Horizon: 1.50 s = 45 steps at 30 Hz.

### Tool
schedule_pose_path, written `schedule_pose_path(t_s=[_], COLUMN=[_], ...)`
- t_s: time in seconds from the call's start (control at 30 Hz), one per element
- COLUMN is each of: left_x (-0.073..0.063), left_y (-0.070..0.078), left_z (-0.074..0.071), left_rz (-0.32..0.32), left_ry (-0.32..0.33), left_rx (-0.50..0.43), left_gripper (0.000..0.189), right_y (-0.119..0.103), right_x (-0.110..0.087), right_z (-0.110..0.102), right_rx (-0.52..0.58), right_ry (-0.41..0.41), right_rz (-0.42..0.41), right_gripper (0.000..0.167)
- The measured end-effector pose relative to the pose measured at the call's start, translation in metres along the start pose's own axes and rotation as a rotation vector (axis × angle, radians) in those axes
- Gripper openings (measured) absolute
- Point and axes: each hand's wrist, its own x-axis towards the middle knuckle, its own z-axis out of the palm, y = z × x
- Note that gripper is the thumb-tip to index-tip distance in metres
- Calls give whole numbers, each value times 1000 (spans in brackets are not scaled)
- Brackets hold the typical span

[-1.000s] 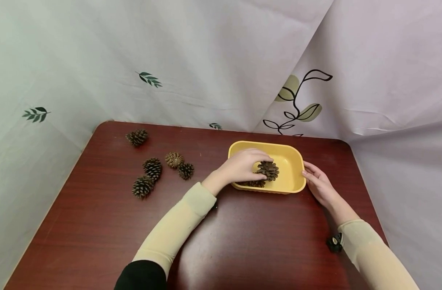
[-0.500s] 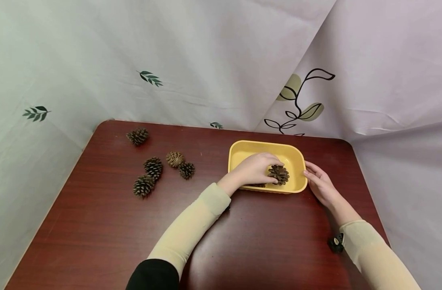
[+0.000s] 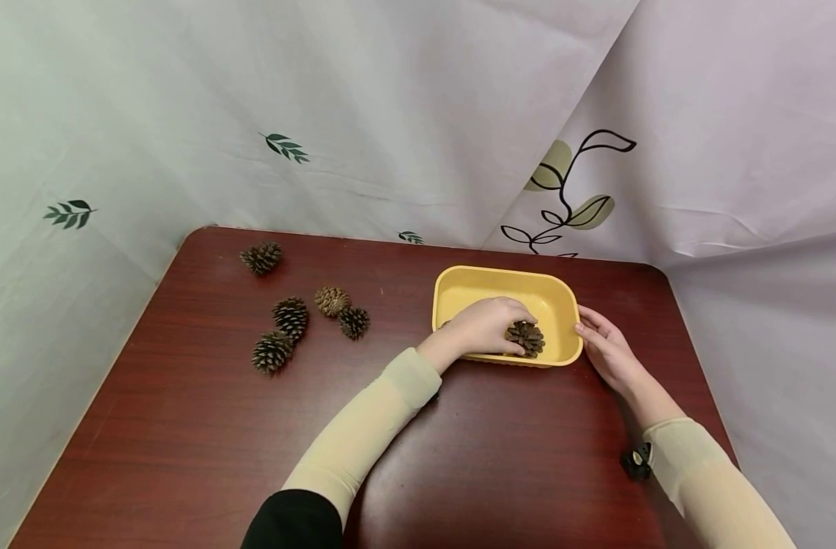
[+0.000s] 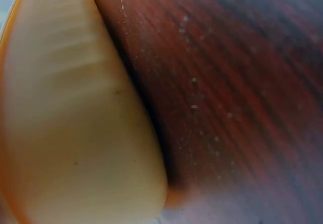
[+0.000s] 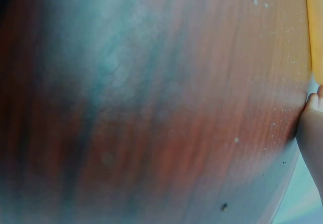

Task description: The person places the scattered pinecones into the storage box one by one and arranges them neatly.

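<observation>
A yellow plastic basin (image 3: pixel 562 305) stands at the right half of the table, its outer wall (image 4: pixel 75 113) filling the left of the left wrist view. Reaching over its near rim, my left hand (image 3: pixel 489 324) holds a brown pine cone (image 3: pixel 527 341) between thumb and fingers, low inside the basin. Another pine cone in there is mostly hidden behind this hand. My right hand (image 3: pixel 610 351) grips the basin's right end, thumb at the rim and fingers along the outside. In the right wrist view, only part of the right hand (image 5: pixel 313 128) shows, beside the yellow wall.
On the left of the dark red wooden table (image 3: pixel 184 427) lie several pine cones: one at the back (image 3: pixel 261 258), a touching pair (image 3: pixel 272 351) and a smaller pair (image 3: pixel 332 301). A pale leaf-patterned curtain (image 3: pixel 390 114) hangs behind the table.
My left hand has carried its pine cone rightward and then slightly down toward the near side of the basin. The right hand has kept its place at the rim.
</observation>
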Motion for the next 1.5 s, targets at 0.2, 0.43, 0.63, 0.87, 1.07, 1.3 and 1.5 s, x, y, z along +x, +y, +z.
schedule_pose_path(t_s=[0.2,0.43,0.63,0.87,1.07,1.3,1.5], left_x=[1,3,2,0,-2,-5,-7], left_y=[1,0,-1,-2,-5,-6,-7], left_z=[2,3,2,0,-1,-3,-3], left_rz=[-5,-22,-34,-25,-23,-10,-14], left_ry=[-38,-71,-87,-108,-99,-91,-88], left_rx=[0,9,38,52,-3,-24,-36], left_gripper=[49,47,48,47,47,44,42], right_y=[-2,-3,-2,-2,-2,-1,0], right_x=[-1,-1,-2,-2,-2,-1,0], right_z=[0,-1,-1,-1,-1,-1,-2], right_rx=[-6,-26,-6,1,-6,-21,-19], right_ry=[-1,-1,-8,-11,-8,-8,-9], right_rz=[12,27,14,2,3,19,12], right_gripper=[42,42,43,43,42,41,42])
